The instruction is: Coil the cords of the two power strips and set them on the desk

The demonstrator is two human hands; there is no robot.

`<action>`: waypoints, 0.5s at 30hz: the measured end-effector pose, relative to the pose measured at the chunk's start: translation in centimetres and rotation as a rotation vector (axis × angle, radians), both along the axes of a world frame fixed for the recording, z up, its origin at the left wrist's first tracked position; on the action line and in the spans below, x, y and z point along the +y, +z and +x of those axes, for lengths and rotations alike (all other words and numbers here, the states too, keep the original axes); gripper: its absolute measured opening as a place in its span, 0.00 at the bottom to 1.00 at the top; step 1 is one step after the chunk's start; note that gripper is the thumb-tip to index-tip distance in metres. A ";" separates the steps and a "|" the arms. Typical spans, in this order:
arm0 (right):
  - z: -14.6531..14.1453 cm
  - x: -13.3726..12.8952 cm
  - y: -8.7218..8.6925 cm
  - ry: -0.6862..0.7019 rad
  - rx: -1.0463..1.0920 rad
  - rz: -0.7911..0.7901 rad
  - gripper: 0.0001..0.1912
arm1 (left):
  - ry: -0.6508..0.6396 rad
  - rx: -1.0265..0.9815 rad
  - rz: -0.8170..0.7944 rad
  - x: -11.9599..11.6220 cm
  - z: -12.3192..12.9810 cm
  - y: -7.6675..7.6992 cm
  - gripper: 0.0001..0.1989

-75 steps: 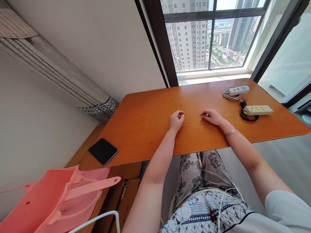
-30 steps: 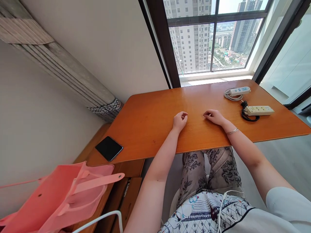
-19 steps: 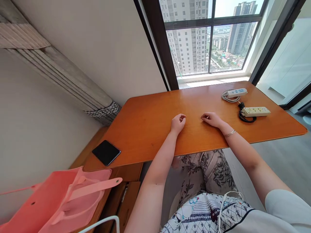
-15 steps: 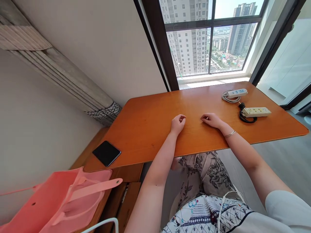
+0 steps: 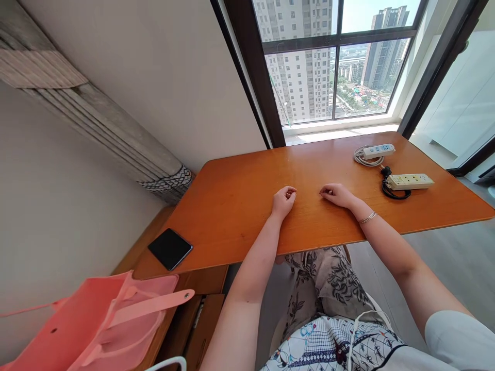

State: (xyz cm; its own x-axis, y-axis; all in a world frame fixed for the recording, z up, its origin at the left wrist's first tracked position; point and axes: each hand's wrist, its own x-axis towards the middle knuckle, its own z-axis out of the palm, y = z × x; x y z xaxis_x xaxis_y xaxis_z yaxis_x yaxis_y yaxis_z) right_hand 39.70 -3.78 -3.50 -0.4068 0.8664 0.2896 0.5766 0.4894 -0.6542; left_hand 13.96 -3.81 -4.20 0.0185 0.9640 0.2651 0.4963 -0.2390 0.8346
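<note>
Left hand (image 5: 284,202) and right hand (image 5: 337,196) are just loosely curled on the glossy orange-brown wooden tabletop (image 5: 232,206), nothing visible in either. Right's nearer the oblong cream plastic power strip (image 5: 411,181), off to its right, long axis roughly along the front edge. Behind, near the far right corner: slim white plastic power strip (image 5: 379,150), coiled grey cable (image 5: 359,157).

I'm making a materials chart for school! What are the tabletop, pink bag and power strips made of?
Tabletop: probably varnished wood or veneer; faint grain and shine. Pink bag: perhaps matte imitation leather or felt; smooth, even colour. White power strip and cream power strip: likely smooth hard plastic, with crisp edges.
</note>
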 end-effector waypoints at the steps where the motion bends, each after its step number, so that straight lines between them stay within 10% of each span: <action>1: 0.0 -0.1 0.1 0.003 -0.008 0.001 0.08 | -0.001 -0.001 0.005 0.0 0.0 0.0 0.06; 15: -0.2 -0.6 0.5 0.012 -0.049 0.011 0.07 | -0.051 0.005 0.012 -0.6 0.3 0.5 0.06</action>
State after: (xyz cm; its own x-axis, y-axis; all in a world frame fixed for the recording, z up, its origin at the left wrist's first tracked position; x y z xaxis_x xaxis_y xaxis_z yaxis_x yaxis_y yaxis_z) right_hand 39.50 -4.38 -3.04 -0.4305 0.8585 0.2787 0.6018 0.5031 -0.6202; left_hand 14.27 -4.45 -3.70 0.0691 0.9586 0.2764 0.4875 -0.2741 0.8290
